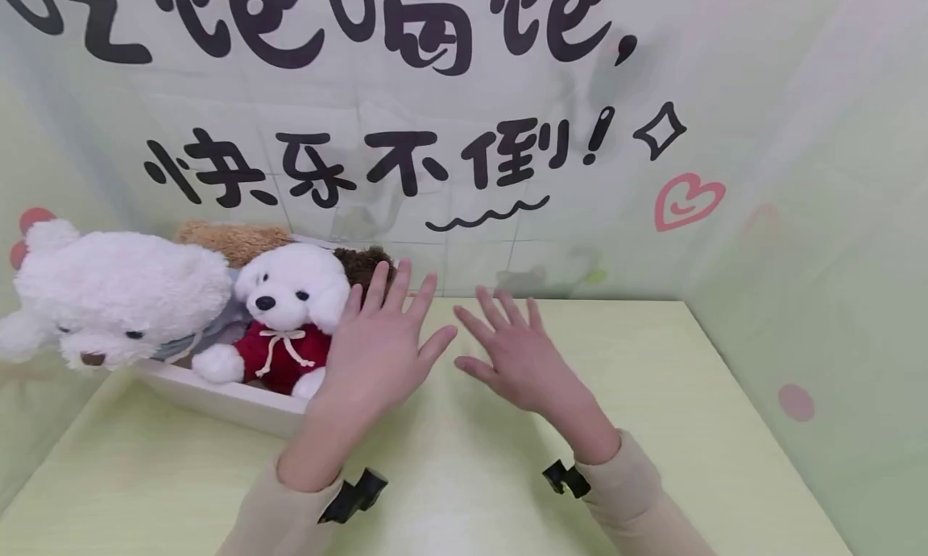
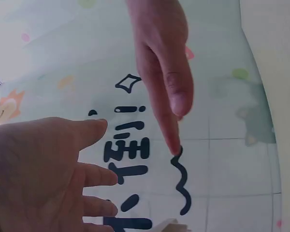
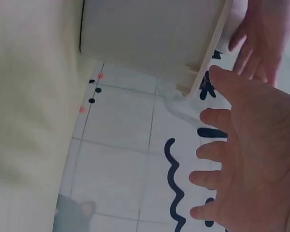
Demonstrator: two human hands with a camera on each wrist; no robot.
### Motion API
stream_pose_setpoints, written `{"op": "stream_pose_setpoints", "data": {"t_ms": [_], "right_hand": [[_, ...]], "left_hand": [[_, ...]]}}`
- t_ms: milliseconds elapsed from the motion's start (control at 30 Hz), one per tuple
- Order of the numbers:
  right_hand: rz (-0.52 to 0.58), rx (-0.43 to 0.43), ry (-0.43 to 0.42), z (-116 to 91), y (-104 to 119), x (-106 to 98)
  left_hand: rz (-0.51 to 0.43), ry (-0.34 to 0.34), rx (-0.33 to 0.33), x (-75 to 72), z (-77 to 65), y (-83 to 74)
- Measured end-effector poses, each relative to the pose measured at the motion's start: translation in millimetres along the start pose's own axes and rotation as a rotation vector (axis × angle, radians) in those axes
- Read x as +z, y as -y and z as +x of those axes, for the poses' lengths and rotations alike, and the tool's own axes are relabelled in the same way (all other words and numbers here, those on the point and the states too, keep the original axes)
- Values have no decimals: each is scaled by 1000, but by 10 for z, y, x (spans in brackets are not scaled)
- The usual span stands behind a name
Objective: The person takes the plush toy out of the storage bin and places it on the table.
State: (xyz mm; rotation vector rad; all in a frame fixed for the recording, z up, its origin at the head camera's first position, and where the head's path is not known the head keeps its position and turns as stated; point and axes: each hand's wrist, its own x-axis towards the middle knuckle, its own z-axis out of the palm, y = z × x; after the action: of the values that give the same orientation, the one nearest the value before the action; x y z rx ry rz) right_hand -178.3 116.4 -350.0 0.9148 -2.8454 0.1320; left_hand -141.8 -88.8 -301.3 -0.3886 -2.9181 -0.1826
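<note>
Both hands are raised over the table with fingers spread, and neither holds anything. In the head view the left hand (image 1: 379, 348) is nearest the white plush dog in a red hoodie (image 1: 283, 314), overlapping its right side; whether they touch, I cannot tell. To its right, apart from it, hovers the right hand (image 1: 525, 363). The dog sits in a white box (image 1: 225, 403), whose right end is hidden behind the left arm. A larger white plush bear (image 1: 123, 298) leans over the box's left part. Brown plush toys (image 1: 235, 240) show behind them.
A pale yellow-green table (image 1: 652, 427) extends beneath the hands. Behind it rises a wall covering (image 1: 406, 105) with black lettering, and another patterned wall (image 1: 819, 258) borders the right side. In the right wrist view the side of the box (image 3: 145, 34) appears beyond the fingers.
</note>
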Motion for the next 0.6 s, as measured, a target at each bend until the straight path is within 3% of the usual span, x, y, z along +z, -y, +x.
{"op": "stream_pose_setpoints", "data": {"t_ms": [167, 300, 433, 600], "right_hand": [[93, -167, 10, 38, 224, 1], [94, -260, -22, 41, 357, -31], [49, -362, -54, 50, 448, -50], [16, -464, -84, 68, 545, -46]], "left_hand": [[5, -59, 40, -251, -262, 95], [18, -113, 34, -452, -516, 277], [28, -169, -14, -626, -740, 589], [49, -143, -142, -734, -932, 1084]]}}
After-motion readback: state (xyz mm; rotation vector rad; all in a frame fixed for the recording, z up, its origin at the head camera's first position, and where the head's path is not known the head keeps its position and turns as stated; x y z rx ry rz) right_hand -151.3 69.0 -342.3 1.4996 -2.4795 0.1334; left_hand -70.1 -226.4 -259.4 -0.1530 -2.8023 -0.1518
